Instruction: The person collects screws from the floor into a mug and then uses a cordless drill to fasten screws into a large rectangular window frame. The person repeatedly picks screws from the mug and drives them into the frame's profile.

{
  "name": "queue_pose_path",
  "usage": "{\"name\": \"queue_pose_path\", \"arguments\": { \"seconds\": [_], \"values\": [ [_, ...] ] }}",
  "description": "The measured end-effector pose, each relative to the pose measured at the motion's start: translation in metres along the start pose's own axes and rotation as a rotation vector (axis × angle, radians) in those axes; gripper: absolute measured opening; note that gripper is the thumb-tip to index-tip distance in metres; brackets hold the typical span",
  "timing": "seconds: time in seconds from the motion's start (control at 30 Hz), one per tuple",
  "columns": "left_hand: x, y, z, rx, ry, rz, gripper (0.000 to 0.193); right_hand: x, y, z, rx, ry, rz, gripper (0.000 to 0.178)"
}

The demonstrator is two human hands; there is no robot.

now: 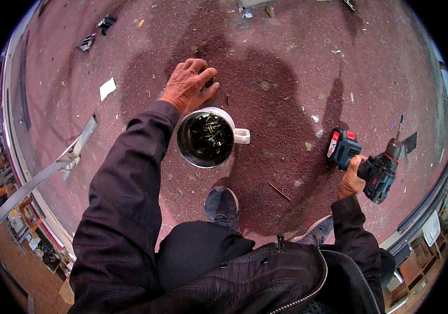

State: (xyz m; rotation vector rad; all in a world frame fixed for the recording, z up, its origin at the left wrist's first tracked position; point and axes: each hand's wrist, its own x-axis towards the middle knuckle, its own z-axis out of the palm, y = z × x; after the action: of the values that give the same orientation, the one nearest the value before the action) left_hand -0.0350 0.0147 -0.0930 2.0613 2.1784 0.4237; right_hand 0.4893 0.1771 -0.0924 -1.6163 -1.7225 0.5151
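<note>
My left hand (189, 85) is just past the far rim of a white mug (241, 136), its fingers curled and the thumb drawn toward them. Small dark bits show between thumb and fingertips, too small to name. The mug stands upright on the reddish floor, handle pointing right. Inside its dark interior lie many thin screws (213, 131), some brassy, some silvery. Off to the right, my right hand (351, 180) is wrapped round the grip of a blue and black cordless drill (378, 175). Its long bit points away from me, and the battery (341, 145) has a red patch.
A white paper scrap (107, 89) and dark metal pieces (89, 42) lie at the far left. A metal bar (80, 141) stands out at the left. My shoe (222, 206) is close behind the mug. A thin brown stick (279, 191) and a dark flat piece (408, 144) lie rightward.
</note>
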Motion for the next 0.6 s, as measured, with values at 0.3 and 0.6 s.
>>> {"name": "queue_pose_path", "arguments": {
  "seconds": [0.3, 0.6],
  "values": [
    [-0.007, -0.005, 0.004, 0.022, 0.084, -0.003, 0.027, 0.002, 0.008, -0.002, -0.507, -0.020, -0.410, 0.020],
    [-0.003, -0.011, 0.008, 0.035, 0.067, 0.023, 0.024, -0.003, -0.005, 0.001, -0.132, -0.051, -0.103, 0.018]
  ]
}}
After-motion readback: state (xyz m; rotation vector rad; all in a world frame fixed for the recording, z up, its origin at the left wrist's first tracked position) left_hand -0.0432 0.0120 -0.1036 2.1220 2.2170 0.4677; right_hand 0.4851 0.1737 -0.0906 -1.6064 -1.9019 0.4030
